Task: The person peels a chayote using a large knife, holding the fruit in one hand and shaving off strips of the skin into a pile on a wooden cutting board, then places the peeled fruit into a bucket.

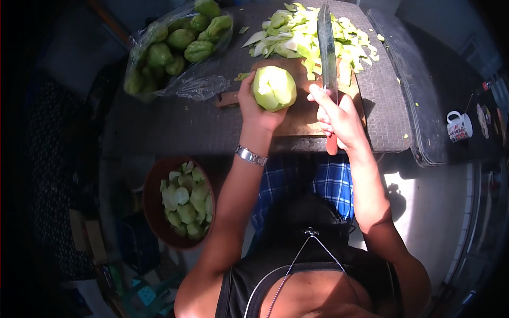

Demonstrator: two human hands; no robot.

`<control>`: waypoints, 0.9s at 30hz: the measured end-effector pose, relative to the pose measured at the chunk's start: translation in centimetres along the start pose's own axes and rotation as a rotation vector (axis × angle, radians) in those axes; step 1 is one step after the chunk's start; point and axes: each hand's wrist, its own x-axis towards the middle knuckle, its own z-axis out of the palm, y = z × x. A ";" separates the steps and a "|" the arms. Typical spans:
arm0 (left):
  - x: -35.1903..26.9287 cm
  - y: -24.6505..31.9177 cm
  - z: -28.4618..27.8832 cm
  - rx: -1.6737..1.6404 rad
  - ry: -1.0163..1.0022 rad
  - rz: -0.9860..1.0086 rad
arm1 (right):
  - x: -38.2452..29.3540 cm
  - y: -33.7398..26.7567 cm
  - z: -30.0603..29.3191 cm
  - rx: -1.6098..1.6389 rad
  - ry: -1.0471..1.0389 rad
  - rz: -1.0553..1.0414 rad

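Note:
A peeled, pale green chayote [274, 88] rests in my left hand [258, 113], its faceted top turned up towards me. My right hand [340, 121] grips a large kitchen knife by its orange-brown handle [331, 144]. The knife's long dark blade [327, 47] points away from me, apart from the chayote. Beneath both hands lies a wooden cutting board [306, 127], its short handle sticking out to the left. A heap of green peelings [286, 35] covers the far part of the board and the table beyond it.
Several unpeeled chayotes [181, 39] fill a clear plastic bag [199, 87] at the table's far left. Below the table edge, a brown tub [151, 206] holds several peeled chayotes [187, 212]. A patterned white mug [459, 127] stands on the dark surface [429, 79] at right.

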 end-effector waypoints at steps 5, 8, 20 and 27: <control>-1.7 0.2 2.9 0.057 -0.096 0.035 | -3.8 0.6 0.8 -0.261 0.009 -0.096; -3.3 -0.3 4.9 0.028 -0.138 0.079 | -5.7 1.5 1.4 -0.260 -0.171 -0.233; -8.0 -3.4 7.1 0.112 -0.144 0.098 | -6.8 2.2 2.1 -0.436 -0.070 -0.477; -8.1 -3.0 5.1 0.100 -0.265 0.021 | -7.1 2.6 2.6 -0.437 -0.080 -0.551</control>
